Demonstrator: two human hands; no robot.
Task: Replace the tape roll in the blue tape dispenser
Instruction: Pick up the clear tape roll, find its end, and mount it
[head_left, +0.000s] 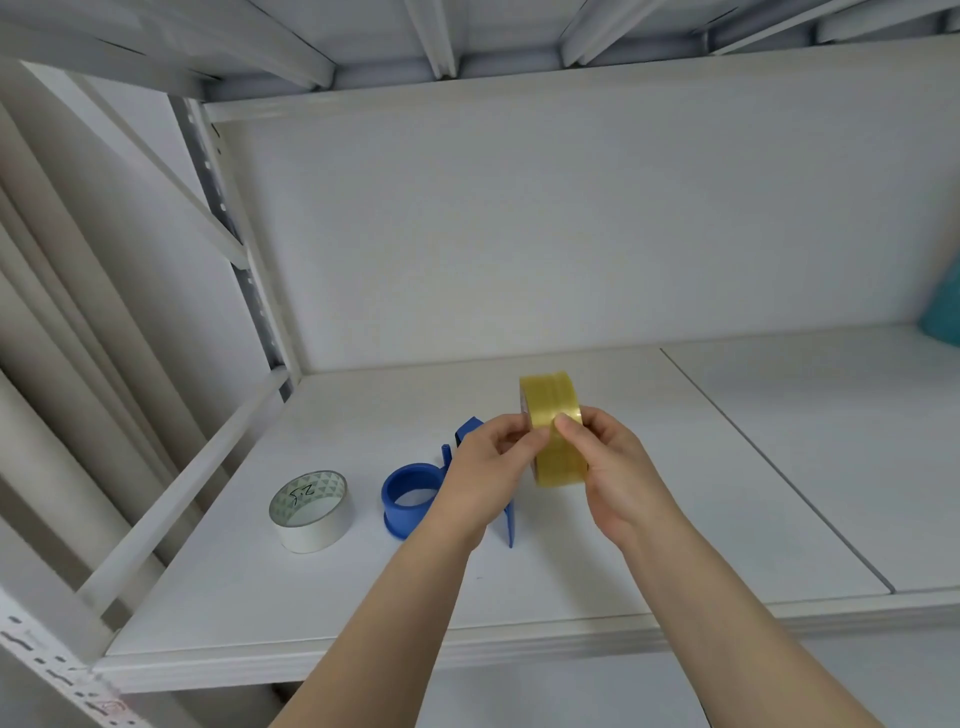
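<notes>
Your fingers (540, 435) on both hands pinch the yellow tape roll (556, 431), held on edge above the shelf (675, 519): left hand (485, 467) and right hand (618, 467). The blue tape dispenser (410, 499) lies below your left hand, beside a white tape roll (310, 512).

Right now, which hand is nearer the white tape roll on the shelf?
Left. The left hand is above the blue dispenser, just right of the white tape roll. The right hand is farther right, past the yellow roll both hands hold.
</notes>
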